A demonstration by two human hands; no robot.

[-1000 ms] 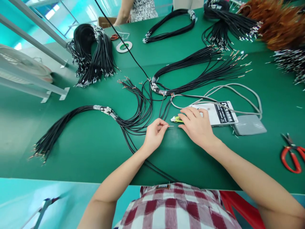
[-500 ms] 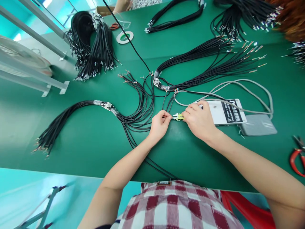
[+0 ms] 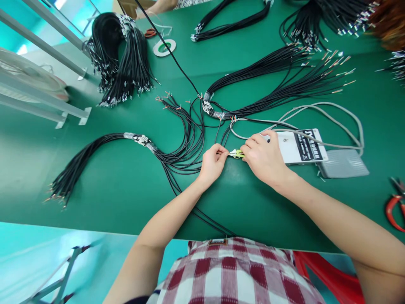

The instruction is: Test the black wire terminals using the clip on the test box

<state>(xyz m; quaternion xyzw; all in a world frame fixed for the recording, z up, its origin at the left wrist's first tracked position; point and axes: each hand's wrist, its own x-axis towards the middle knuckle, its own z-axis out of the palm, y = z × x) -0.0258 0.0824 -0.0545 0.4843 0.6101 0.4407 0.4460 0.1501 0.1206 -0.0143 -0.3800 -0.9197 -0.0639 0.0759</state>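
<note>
My left hand (image 3: pixel 212 163) pinches the stripped end of a thin black wire (image 3: pixel 177 192) at mid-table. Its fingertips meet a small yellow-green clip (image 3: pixel 236 153) at the near end of a white box tester (image 3: pixel 300 146). My right hand (image 3: pixel 263 159) rests over the clip and the box's left end, fingers curled on the clip. A taped bundle of black wires (image 3: pixel 95 154) fans out to the left of my left hand. Another bundle (image 3: pixel 272 99) lies just beyond both hands.
A grey foot pedal (image 3: pixel 343 163) with grey cables sits right of the box. Red-handled cutters (image 3: pixel 395 202) lie at the right edge. More black wire bundles (image 3: pixel 120 63) and a tape roll (image 3: pixel 164 47) lie farther back. Another person's arm (image 3: pixel 156 7) is at the far edge.
My left hand has carried the wire end right until it touches the clip. My right hand has closed over the clip. The view has shifted slightly downward.
</note>
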